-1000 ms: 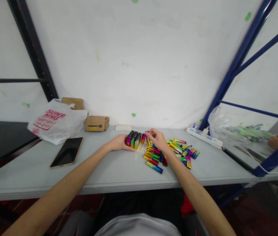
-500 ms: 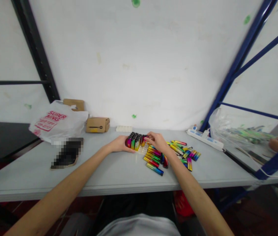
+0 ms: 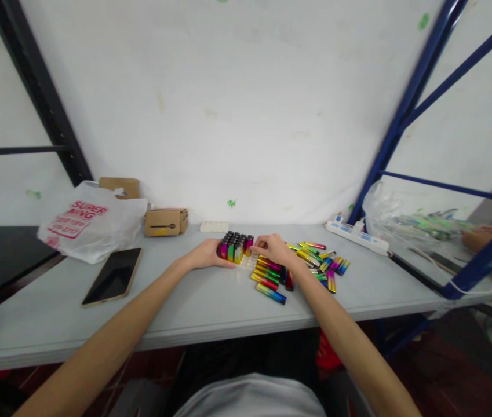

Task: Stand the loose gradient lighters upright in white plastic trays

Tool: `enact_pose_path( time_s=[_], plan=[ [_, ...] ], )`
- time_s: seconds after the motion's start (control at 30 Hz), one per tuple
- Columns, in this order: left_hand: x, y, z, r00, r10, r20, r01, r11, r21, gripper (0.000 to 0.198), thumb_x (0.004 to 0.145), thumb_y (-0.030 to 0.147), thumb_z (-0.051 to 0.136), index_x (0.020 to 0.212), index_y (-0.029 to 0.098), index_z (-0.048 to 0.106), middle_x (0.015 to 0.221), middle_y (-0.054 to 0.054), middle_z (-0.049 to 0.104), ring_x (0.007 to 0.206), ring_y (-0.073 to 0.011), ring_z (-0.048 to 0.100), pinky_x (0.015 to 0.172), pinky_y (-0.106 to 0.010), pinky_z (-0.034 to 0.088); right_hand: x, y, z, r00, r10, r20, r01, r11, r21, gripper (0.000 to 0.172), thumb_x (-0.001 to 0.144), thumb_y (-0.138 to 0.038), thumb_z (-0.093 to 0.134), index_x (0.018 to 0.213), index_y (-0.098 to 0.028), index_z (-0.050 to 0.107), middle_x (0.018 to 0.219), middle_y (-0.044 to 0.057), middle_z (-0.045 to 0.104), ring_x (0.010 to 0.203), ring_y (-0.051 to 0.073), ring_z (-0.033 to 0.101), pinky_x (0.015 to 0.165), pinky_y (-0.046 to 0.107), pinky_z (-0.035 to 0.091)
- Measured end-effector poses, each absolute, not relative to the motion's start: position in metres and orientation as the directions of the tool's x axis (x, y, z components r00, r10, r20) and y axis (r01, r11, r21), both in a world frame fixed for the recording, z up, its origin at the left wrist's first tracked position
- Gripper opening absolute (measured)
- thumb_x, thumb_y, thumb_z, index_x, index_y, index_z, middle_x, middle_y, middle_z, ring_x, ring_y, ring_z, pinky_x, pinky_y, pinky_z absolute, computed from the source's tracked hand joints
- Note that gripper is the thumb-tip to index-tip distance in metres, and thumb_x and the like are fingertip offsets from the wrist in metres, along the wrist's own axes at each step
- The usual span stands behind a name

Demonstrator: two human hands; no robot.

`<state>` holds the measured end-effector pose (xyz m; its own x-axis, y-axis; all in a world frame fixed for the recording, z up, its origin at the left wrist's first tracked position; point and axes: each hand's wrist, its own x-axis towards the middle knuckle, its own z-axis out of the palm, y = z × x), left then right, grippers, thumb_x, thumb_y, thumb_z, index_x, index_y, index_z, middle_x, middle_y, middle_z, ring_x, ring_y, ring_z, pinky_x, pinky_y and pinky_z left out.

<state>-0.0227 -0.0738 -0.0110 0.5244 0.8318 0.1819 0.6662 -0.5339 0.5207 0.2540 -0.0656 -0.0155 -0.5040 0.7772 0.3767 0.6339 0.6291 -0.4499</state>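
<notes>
Several shiny coloured lighters (image 3: 232, 249) with black tops stand upright, packed together in a pale, pocketed tray (image 3: 248, 262). My left hand (image 3: 208, 253) curls around the left side of this standing block, thumb along its front. At the block's right side, my right hand (image 3: 272, 249) has thumb and fingers pinched together over the tray; whatever is between the fingertips is hidden. Beside and partly beneath my right wrist lie loose lighters (image 3: 267, 273), mostly gold, red and green. A blue and yellow lighter (image 3: 270, 293) lies closest to me.
A phone (image 3: 113, 277), a white plastic bag (image 3: 93, 223) and a small cardboard box (image 3: 166, 222) are on the left. Another pale tray (image 3: 214, 226) lies near the wall. A power strip (image 3: 357, 237) and blue rack post (image 3: 406, 127) stand right, with another person's arm (image 3: 489, 243) beyond.
The whole view has shifted slightly with my head. My right hand's pinched fingers have drawn slightly away from the standing lighters; my left hand keeps its hold on the block.
</notes>
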Motion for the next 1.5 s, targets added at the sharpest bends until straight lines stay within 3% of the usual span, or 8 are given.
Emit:
enact_pose_path(
  time_s=[0.17, 0.3, 0.5, 0.73, 1.07, 1.17, 1.33, 1.5],
  plan=[
    [-0.024, -0.07, -0.014, 0.519, 0.839, 0.162, 0.692, -0.524, 0.496, 0.069, 0.061, 0.069, 0.08, 0.105, 0.017, 0.069, 0.099, -0.004, 0.076, 0.089, -0.0287, 0.069, 0.078, -0.033, 0.052, 0.268, -0.051, -0.021, -0.362, 0.773, 0.521, 0.728, 0.583, -0.36, 0.023, 0.1, -0.025, 0.051, 0.108, -0.014, 0.07, 0.106, 0.012, 0.07, 0.097, 0.019, 0.063, 0.092, 0.031, 0.045],
    [-0.025, -0.068, -0.016, 0.518, 0.837, 0.179, 0.682, -0.53, 0.505, 0.071, 0.06, 0.067, 0.082, 0.11, 0.018, 0.069, 0.101, -0.003, 0.076, 0.089, -0.0278, 0.068, 0.08, -0.033, 0.052, 0.28, -0.039, -0.033, -0.28, 0.896, 0.344, 0.886, 0.379, -0.267, 0.027, 0.096, -0.024, 0.057, 0.117, -0.011, 0.069, 0.117, 0.018, 0.065, 0.11, 0.024, 0.059, 0.102, 0.035, 0.04],
    [-0.025, -0.069, -0.015, 0.507, 0.846, 0.166, 0.7, -0.517, 0.493, 0.071, 0.06, 0.068, 0.081, 0.108, 0.018, 0.069, 0.102, -0.003, 0.076, 0.091, -0.0286, 0.068, 0.08, -0.033, 0.052, 0.286, -0.033, -0.035, -0.248, 0.931, 0.268, 0.917, 0.315, -0.245, 0.028, 0.096, -0.024, 0.058, 0.116, -0.009, 0.07, 0.114, 0.018, 0.068, 0.104, 0.024, 0.062, 0.094, 0.031, 0.043],
    [-0.024, -0.071, -0.011, 0.521, 0.841, 0.147, 0.689, -0.516, 0.51, 0.071, 0.061, 0.069, 0.08, 0.108, 0.018, 0.069, 0.104, -0.004, 0.077, 0.095, -0.03, 0.069, 0.084, -0.034, 0.053, 0.29, -0.032, -0.032, -0.236, 0.93, 0.281, 0.865, 0.333, -0.375, 0.019, 0.089, -0.021, 0.067, 0.106, -0.012, 0.071, 0.102, 0.014, 0.074, 0.093, 0.022, 0.066, 0.085, 0.03, 0.047],
    [-0.023, -0.075, -0.009, 0.531, 0.831, 0.168, 0.647, -0.525, 0.552, 0.07, 0.061, 0.066, 0.082, 0.111, 0.019, 0.069, 0.11, -0.005, 0.077, 0.1, -0.0305, 0.069, 0.089, -0.036, 0.053, 0.282, -0.028, -0.034, -0.294, 0.829, 0.476, 0.755, 0.507, -0.416, 0.019, 0.094, -0.018, 0.058, 0.106, -0.015, 0.072, 0.11, 0.012, 0.074, 0.101, 0.022, 0.068, 0.094, 0.033, 0.048],
    [-0.023, -0.074, -0.009, 0.542, 0.822, 0.172, 0.641, -0.537, 0.549, 0.071, 0.062, 0.066, 0.081, 0.113, 0.019, 0.069, 0.111, -0.004, 0.077, 0.101, -0.0302, 0.069, 0.09, -0.035, 0.053, 0.28, -0.029, -0.032, -0.254, 0.787, 0.562, 0.71, 0.546, -0.444, 0.024, 0.098, -0.026, 0.053, 0.111, -0.016, 0.071, 0.108, 0.011, 0.075, 0.099, 0.02, 0.067, 0.093, 0.031, 0.047],
    [-0.024, -0.071, -0.012, 0.542, 0.822, 0.173, 0.65, -0.541, 0.534, 0.073, 0.062, 0.066, 0.082, 0.116, 0.018, 0.068, 0.111, -0.005, 0.076, 0.099, -0.03, 0.07, 0.089, -0.035, 0.053, 0.28, -0.03, -0.032, -0.146, 0.831, 0.536, 0.622, 0.499, -0.604, 0.036, 0.094, -0.049, 0.056, 0.109, -0.019, 0.069, 0.086, 0.004, 0.074, 0.073, 0.016, 0.063, 0.075, 0.027, 0.048],
    [-0.024, -0.071, -0.013, 0.521, 0.836, 0.171, 0.66, -0.522, 0.539, 0.072, 0.059, 0.065, 0.083, 0.114, 0.019, 0.069, 0.107, -0.003, 0.077, 0.096, -0.0299, 0.07, 0.087, -0.035, 0.054, 0.279, -0.029, -0.03, -0.087, 0.876, 0.473, 0.472, 0.455, -0.755, 0.051, 0.084, -0.067, 0.058, 0.081, -0.017, 0.065, 0.067, 0.001, 0.064, 0.059, 0.014, 0.053, 0.059, 0.025, 0.042]
  ],
)
